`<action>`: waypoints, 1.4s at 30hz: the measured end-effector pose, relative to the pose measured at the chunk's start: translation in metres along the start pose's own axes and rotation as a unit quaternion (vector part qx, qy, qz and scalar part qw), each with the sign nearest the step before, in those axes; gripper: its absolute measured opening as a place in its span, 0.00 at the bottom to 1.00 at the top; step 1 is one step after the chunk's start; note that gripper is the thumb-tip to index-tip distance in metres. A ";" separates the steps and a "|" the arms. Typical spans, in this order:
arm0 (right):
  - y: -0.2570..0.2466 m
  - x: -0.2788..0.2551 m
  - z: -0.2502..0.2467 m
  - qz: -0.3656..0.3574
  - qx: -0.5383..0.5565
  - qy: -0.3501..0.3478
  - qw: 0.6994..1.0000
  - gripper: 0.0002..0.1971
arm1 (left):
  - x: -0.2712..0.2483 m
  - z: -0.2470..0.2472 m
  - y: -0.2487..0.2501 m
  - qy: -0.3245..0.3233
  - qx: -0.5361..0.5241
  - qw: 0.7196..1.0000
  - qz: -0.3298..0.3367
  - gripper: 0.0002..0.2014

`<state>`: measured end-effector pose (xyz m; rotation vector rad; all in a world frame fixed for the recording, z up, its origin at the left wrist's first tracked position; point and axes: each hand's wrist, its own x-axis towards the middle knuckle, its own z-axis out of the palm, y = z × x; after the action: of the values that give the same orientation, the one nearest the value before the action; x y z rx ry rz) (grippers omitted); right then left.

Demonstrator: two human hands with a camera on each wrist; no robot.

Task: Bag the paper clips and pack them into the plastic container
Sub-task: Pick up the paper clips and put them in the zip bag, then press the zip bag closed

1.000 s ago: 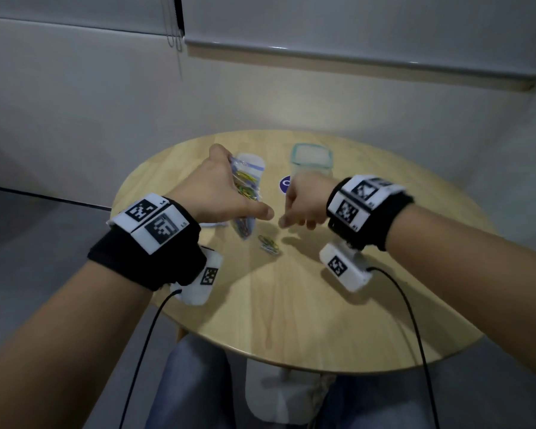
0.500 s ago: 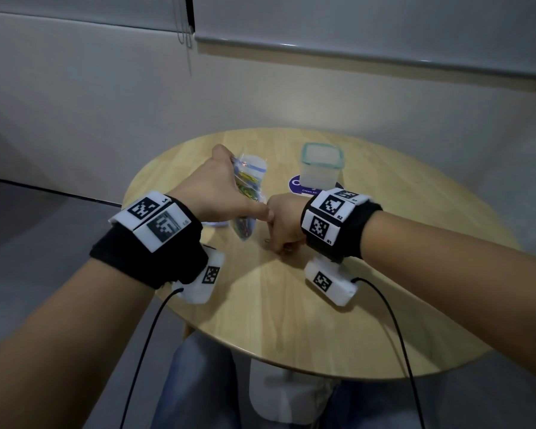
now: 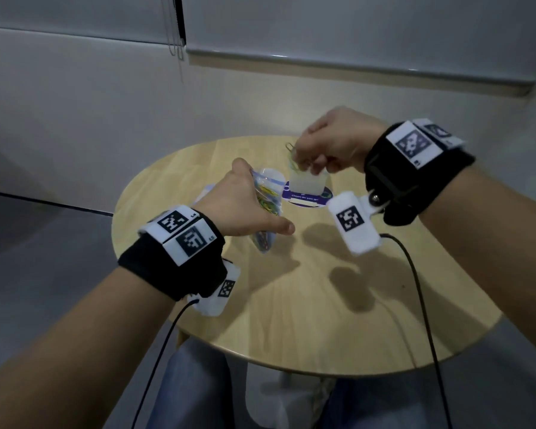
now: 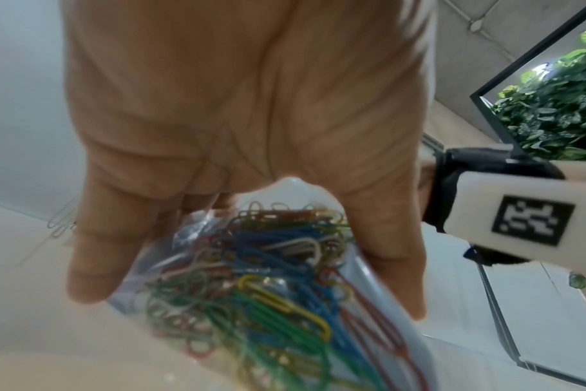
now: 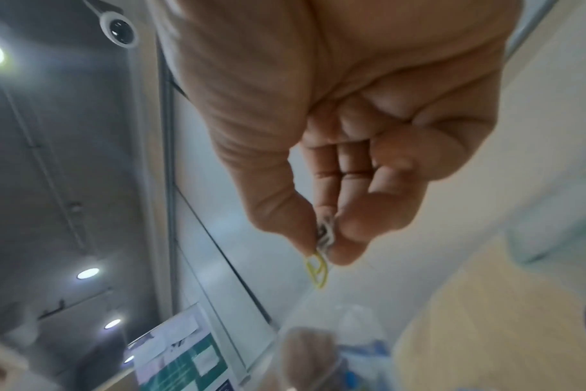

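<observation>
A clear zip bag (image 3: 266, 205) full of coloured paper clips (image 4: 268, 277) stands upright over the round wooden table (image 3: 322, 305), held by my left hand (image 3: 245, 205) with fingers and thumb round its sides. My right hand (image 3: 331, 144) is raised above and right of the bag's open mouth, pinching a few paper clips (image 5: 320, 254) between thumb and fingertips; a silver one (image 3: 290, 147) sticks out to the left. The plastic container (image 3: 307, 184) stands behind, partly hidden by the right hand.
The container stands on a purple round sticker or coaster (image 3: 307, 198). A wall and window blind rise just past the table's far edge. Cables trail from both wrist cameras over the near table edge. My knees are under the table.
My right hand picked up the loose clips from the table beside the bag and rose with them, up and to the right, above the bag's mouth. The left hand kept holding the bag.
</observation>
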<state>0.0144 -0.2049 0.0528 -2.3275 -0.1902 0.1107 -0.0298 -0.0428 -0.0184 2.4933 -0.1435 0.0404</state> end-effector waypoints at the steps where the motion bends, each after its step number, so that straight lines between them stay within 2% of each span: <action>1: -0.006 -0.003 -0.002 -0.015 0.001 -0.001 1.000 0.08 | 0.000 0.002 0.004 0.002 -0.003 1.000 0.004 0.43; 3: -0.014 -0.010 0.002 -0.039 -0.029 -0.009 0.999 0.10 | -0.002 0.006 0.012 0.010 -0.021 1.000 0.010 0.43; 7: -0.016 -0.017 0.012 -0.089 -0.140 -0.009 0.986 0.05 | -0.006 0.012 0.019 0.021 -0.049 0.999 0.007 0.43; 11: -0.017 -0.022 0.007 -0.117 -0.210 0.035 0.970 0.10 | -0.010 0.013 0.020 0.026 -0.062 0.998 -0.007 0.41; 13: -0.014 -0.025 0.005 -0.117 -0.181 0.036 0.976 0.14 | -0.010 0.011 0.021 0.036 -0.065 0.997 -0.013 0.40; 16: -0.004 -0.033 0.013 -0.097 -0.137 -0.065 0.984 0.18 | -0.010 0.009 0.022 0.044 -0.088 0.995 -0.017 0.41; 18: 0.005 -0.037 0.020 -0.098 -0.116 -0.109 0.982 0.15 | -0.009 0.010 0.023 0.033 -0.109 0.993 -0.021 0.43; 21: 0.016 -0.032 0.020 -0.123 -0.085 -0.087 0.985 0.09 | -0.013 0.010 0.022 0.023 -0.113 0.993 -0.019 0.46; 24: 0.027 -0.029 0.009 -0.142 -0.062 -0.085 0.984 0.08 | -0.014 0.002 0.018 0.013 -0.129 0.992 0.000 0.47; 26: 0.038 -0.027 0.000 -0.151 -0.002 -0.102 0.983 0.11 | -0.010 -0.005 0.012 -0.002 -0.165 0.986 0.013 0.46; 29: 0.049 -0.029 -0.005 -0.153 0.080 -0.122 0.977 0.07 | -0.006 -0.007 0.004 -0.069 -0.264 0.962 0.029 0.34; 32: 0.056 -0.032 -0.001 -0.172 0.109 -0.123 0.971 0.11 | -0.008 -0.003 0.006 -0.140 -0.297 0.943 0.057 0.19; 37: 0.066 -0.033 -0.002 -0.180 0.141 -0.114 0.967 0.15 | -0.009 0.002 0.004 -0.154 -0.357 0.919 0.063 0.15; 42: 0.067 -0.035 0.002 -0.171 0.112 -0.138 0.969 0.06 | -0.009 0.007 0.003 -0.169 -0.412 0.893 0.062 0.14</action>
<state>-0.0137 -0.2555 0.0039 -2.0150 -0.6807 0.2689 -0.0389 -0.0486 -0.0227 1.6151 -0.3772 -0.3369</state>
